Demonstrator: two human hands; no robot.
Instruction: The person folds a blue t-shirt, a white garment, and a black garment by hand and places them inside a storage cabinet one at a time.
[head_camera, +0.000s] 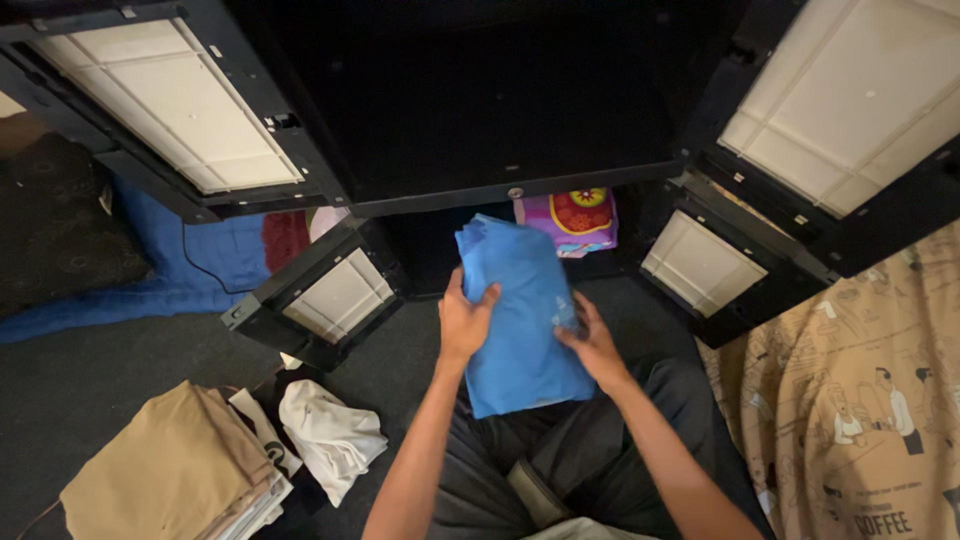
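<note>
Both hands, left (464, 322) and right (592, 345), clasping folded blue cloth (520, 315) at its sides, long axis pointing ahead toward cabinet (500, 190).

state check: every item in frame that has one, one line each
blue cloth: folded, held in both hands
left hand: on the cloth's left edge
right hand: on the cloth's right edge
cabinet doors: open
tan stack: folded, on the floor
white cloth: crumpled, on the floor
patterned cloth: inside the lower compartment
</note>
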